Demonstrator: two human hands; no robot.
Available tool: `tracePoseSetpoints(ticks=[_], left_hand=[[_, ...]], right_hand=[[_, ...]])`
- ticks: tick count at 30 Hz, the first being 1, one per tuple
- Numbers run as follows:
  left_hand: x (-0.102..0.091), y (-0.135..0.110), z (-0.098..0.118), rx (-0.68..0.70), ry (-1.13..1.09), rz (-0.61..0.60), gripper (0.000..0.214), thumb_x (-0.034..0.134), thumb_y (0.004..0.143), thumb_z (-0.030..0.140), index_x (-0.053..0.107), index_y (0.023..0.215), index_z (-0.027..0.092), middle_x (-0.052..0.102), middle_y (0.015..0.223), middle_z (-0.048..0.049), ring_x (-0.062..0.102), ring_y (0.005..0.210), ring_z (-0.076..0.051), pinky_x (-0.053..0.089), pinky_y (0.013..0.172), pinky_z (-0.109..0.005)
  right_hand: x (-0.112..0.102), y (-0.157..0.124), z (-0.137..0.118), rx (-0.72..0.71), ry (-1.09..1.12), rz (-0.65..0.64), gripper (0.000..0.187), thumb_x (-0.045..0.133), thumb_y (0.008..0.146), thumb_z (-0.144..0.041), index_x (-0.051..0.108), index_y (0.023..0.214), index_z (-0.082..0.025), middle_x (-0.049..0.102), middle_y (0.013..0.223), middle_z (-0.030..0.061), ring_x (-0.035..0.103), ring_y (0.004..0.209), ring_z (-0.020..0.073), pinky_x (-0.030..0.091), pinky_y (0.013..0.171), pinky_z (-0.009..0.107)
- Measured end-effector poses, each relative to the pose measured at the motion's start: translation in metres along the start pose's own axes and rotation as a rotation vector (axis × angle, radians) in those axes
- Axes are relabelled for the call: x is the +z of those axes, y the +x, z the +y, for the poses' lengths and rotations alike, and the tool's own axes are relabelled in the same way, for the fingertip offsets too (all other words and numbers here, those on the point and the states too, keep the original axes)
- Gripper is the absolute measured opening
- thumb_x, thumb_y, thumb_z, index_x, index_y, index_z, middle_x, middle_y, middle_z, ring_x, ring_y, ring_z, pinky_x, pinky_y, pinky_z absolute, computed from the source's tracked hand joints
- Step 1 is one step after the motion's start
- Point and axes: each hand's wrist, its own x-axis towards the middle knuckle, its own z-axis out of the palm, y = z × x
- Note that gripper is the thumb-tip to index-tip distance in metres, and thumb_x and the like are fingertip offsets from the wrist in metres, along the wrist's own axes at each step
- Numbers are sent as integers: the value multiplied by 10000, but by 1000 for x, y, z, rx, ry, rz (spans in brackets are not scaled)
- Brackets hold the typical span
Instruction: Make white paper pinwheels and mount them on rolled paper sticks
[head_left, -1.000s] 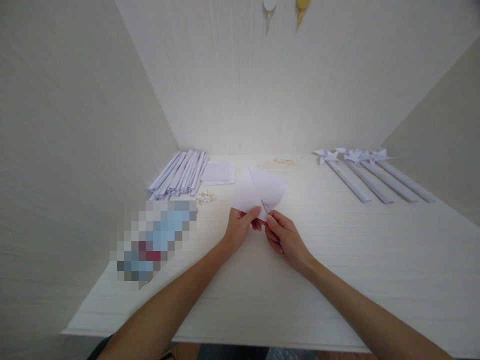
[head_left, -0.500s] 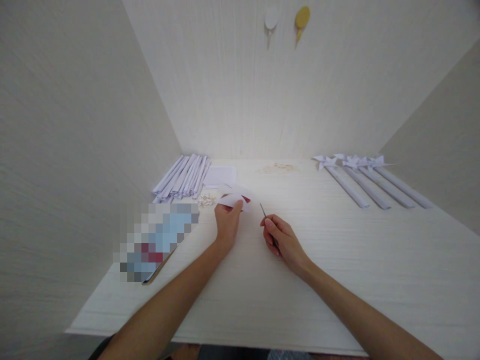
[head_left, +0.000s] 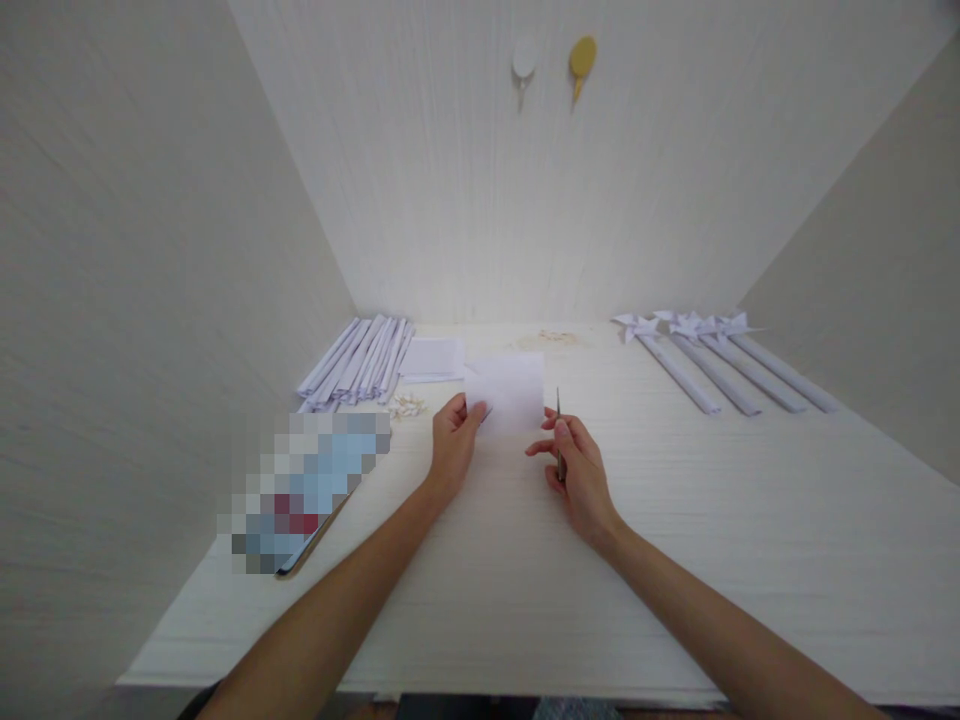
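On camera I have a white sheet [head_left: 514, 388] pinched in the fingers [head_left: 451, 406] of the left hand [head_left: 453, 450]; the right hand [head_left: 585, 475] grips a slim pointed tool [head_left: 558, 404] just beside it.

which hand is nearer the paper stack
Left. The left hand is on the near side of the paper stack, slightly right; the right hand sits farther right.

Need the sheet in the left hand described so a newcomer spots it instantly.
Over the white table, near its middle, find the left hand. It grips one white paper sheet. Unlike the paper stack lying beyond it to the left, this one is held in a hand.
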Motion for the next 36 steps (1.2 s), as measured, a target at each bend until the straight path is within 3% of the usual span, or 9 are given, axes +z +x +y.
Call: tracePoseSetpoints(ticks=[5, 8, 13, 18, 25, 30, 33, 36], left_hand=[[1, -3, 4, 4, 94, -50, 206, 527, 712, 346, 543, 649, 151, 461, 530, 45, 425, 494, -77, 382, 459, -185], [1, -5, 8, 5, 149, -48, 238, 513, 723, 375, 553, 657, 150, 441, 486, 52, 405, 414, -70, 349, 380, -176], [1, -4, 9, 39, 225, 21, 188, 568, 692, 340, 573, 732, 156, 467, 443, 66, 396, 343, -61, 291, 343, -172], [-1, -3, 9, 72, 192, 135, 197, 596, 674, 318, 541, 794, 172, 370, 360, 115, 355, 304, -55, 264, 338, -161], [0, -8, 13, 129, 125, 205, 212, 600, 680, 304, 494, 821, 186, 384, 369, 122, 381, 312, -57, 269, 324, -148], [-5, -3, 12, 151, 41, 319, 256, 605, 671, 366, 464, 793, 191, 386, 376, 122, 380, 314, -53, 274, 334, -146], [-6, 0, 8, 97, -75, 242, 333, 480, 717, 523, 440, 738, 194, 448, 406, 86, 389, 323, -57, 277, 336, -158], [-2, -3, 4, -3, -186, 10, 487, 352, 692, 664, 451, 729, 188, 530, 474, 29, 460, 368, -83, 316, 352, -185]], right_hand=[[0, -1, 2, 82, -83, -118, 332, 521, 693, -508, 480, 773, -188, 506, 529, -52, 345, 346, 37, 185, 291, 149], [-1, -1, 3, 93, -130, -145, 341, 513, 704, -504, 508, 781, -172, 486, 464, -62, 260, 305, 26, 172, 295, 163], [-2, -1, 2, 65, -130, -113, 362, 527, 698, -503, 552, 787, -153, 456, 453, -64, 255, 310, 28, 155, 310, 181], [-2, -1, 3, 37, -133, -97, 362, 523, 707, -500, 555, 786, -148, 447, 448, -60, 250, 320, 33, 144, 315, 187], [-2, -3, 3, 5, -130, -96, 338, 509, 729, -486, 551, 801, -158, 448, 463, -60, 256, 341, 37, 160, 324, 181], [-3, -3, 2, -19, -102, -38, 341, 519, 718, -494, 550, 798, -164, 448, 459, -60, 273, 348, 44, 171, 326, 183], [-2, -4, 0, -44, -53, -36, 337, 515, 725, -491, 543, 815, -168, 450, 464, -62, 269, 349, 42, 169, 326, 180], [-2, -6, -1, -51, -40, -66, 335, 510, 734, -486, 537, 832, -167, 456, 465, -61, 255, 337, 35, 156, 322, 179]])
